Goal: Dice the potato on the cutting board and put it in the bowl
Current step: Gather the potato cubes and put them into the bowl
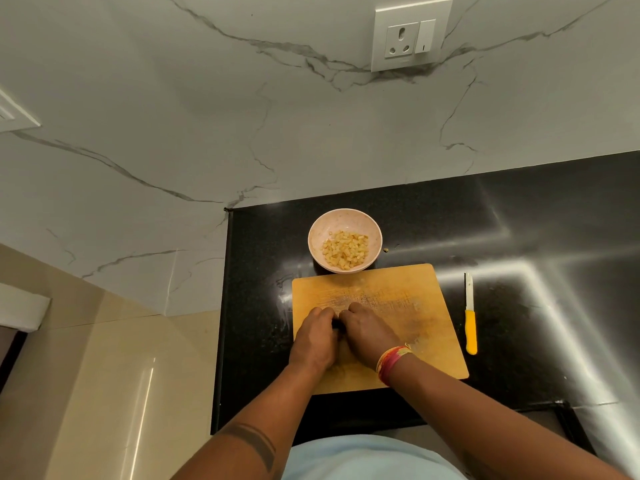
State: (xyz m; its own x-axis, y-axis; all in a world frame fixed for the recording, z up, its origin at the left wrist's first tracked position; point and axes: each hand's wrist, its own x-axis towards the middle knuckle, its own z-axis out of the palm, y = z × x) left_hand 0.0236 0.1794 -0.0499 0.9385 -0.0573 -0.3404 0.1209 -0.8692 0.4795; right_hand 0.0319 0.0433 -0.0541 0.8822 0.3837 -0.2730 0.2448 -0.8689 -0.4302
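Resting on the board (415, 299), both hands meet near its near-left part, knuckles up and fingers curled down toward the wood. The left hand (315, 341) and the right hand (369, 336) touch each other, with a small dark thing (337, 325) showing in the gap between them; what it is cannot be told. Whether either hand is grasping something under its curled fingers cannot be told either, since the backs of the hands hide the fingertips. A coloured band (391, 362) wraps the right wrist, and a dark mark runs across the left forearm.

Diced potato (345, 252) lies in a heap inside the bowl (323, 226), a pale, round one standing on the black counter (519, 237) just beyond the board's far edge, toward its left side. No whole potato shows on the board; its bare middle is scuffed and pale with cut marks. One small crumb (385, 250) lies on the counter just right of the bowl.

A knife (470, 317) with a yellow handle lies on the counter just right of the board, apart from it, blade pointing away from the person. On the marble wall behind, a white socket (410, 38) sits high at the right.
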